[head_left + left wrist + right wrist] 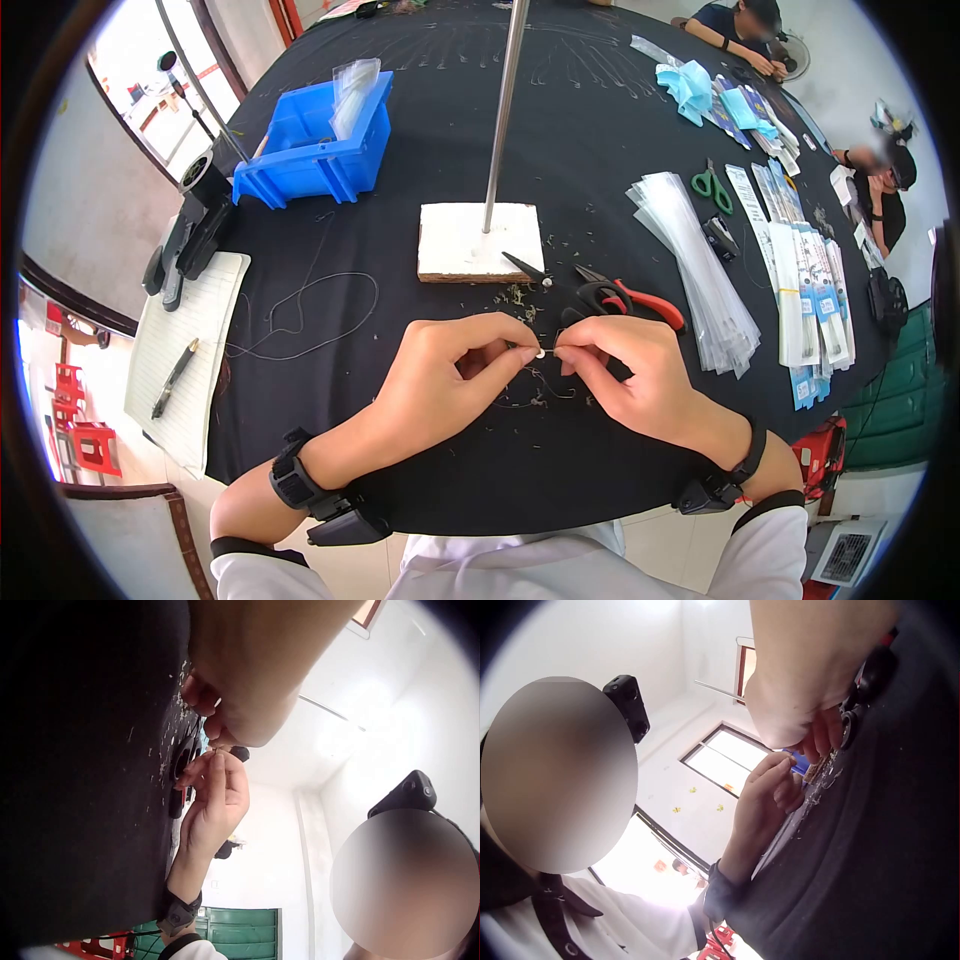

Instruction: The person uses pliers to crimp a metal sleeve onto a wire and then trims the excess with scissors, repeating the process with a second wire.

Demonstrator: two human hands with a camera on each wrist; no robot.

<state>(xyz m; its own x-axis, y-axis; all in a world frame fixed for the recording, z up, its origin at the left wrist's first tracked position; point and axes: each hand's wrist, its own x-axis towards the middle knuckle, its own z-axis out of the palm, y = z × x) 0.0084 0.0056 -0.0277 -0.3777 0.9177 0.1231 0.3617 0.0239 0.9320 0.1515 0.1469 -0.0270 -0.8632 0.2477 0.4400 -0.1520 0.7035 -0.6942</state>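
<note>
Both hands meet over the black-covered table, just in front of the white block. Thumb and index finger of the left hand (pixel 450 362) pinch a tiny white piece (pixel 541 353) that pokes out at the fingertips. From its right side a short thin strand runs to the right hand (pixel 635 378), whose thumb and index finger pinch it. Dark loose thread (pixel 545 385) curls on the cloth below the fingertips. In the left wrist view the right hand (pixel 214 799) shows its pinching fingers; the right wrist view shows the left hand (pixel 765 791) likewise.
Beyond the hands stand a metal rod (pixel 505 120) on a white block (pixel 470 240), black-handled scissors (pixel 600 297) and red-handled pliers (pixel 650 300). Clear plastic sleeves (pixel 700 275) and packets (pixel 815 300) lie right. A blue bin (pixel 320 150), notebook (pixel 185 370) and pen (pixel 175 380) lie left.
</note>
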